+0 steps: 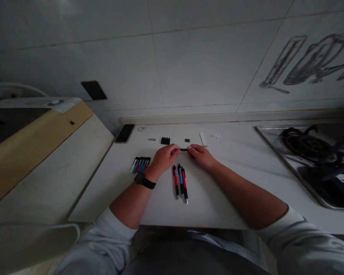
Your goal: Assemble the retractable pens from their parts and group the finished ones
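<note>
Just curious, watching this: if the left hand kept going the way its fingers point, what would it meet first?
Most likely the short black piece that the left hand pinches, then the right hand holding its other end. The dim picture leaves depth unclear.

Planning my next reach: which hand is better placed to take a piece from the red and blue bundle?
Left, probably. The left hand lies right beside the bundle, while the right hand is farther off; both pinch the small black part.
</note>
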The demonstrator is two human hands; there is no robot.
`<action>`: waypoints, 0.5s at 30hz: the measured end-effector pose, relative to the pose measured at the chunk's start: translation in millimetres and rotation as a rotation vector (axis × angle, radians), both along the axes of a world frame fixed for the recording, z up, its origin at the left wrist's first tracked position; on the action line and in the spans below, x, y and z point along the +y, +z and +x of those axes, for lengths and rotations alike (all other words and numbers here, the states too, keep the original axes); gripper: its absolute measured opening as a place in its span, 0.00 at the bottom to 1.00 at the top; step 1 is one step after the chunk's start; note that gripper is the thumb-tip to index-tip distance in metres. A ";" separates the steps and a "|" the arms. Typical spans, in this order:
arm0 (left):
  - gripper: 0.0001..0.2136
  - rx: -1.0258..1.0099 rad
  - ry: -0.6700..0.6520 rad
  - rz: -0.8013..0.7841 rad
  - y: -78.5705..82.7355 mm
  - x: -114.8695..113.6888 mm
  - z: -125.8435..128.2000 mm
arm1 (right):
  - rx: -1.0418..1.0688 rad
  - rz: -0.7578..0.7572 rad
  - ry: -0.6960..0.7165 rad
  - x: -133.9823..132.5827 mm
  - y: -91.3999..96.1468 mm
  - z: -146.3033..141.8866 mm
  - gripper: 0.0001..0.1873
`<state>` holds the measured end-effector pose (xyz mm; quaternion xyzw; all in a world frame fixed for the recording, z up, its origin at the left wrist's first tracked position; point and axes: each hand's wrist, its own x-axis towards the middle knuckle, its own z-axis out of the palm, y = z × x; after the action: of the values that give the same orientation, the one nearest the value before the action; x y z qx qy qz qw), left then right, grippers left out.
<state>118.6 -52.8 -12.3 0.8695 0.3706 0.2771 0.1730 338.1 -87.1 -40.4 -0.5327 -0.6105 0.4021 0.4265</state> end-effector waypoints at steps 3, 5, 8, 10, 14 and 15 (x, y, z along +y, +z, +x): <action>0.09 -0.014 -0.024 -0.004 -0.2 0.9 -0.9 | -0.009 -0.014 0.001 0.7 -0.7 0.3 0.26; 0.11 -0.026 -0.042 -0.010 -0.2 1.0 -0.7 | -0.031 -0.013 0.007 0.4 -0.6 0.2 0.27; 0.14 -0.031 -0.045 -0.029 -0.7 0.9 0.5 | -0.067 0.003 0.005 -0.1 -0.8 0.2 0.27; 0.15 -0.040 -0.029 -0.046 -1.6 1.1 1.6 | -0.073 0.016 0.005 0.1 -1.9 0.0 0.26; 0.17 -0.089 0.013 -0.098 -3.6 2.2 2.7 | -0.027 0.098 -0.014 0.8 -5.1 -2.1 0.19; 0.16 -0.099 0.025 -0.111 -3.9 2.5 2.6 | -0.009 0.106 -0.026 0.7 -5.7 -2.8 0.19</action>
<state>121.2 -50.3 -16.2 0.8390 0.3872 0.3010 0.2357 335.2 -86.4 -46.0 -0.5192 -0.6257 0.3613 0.4565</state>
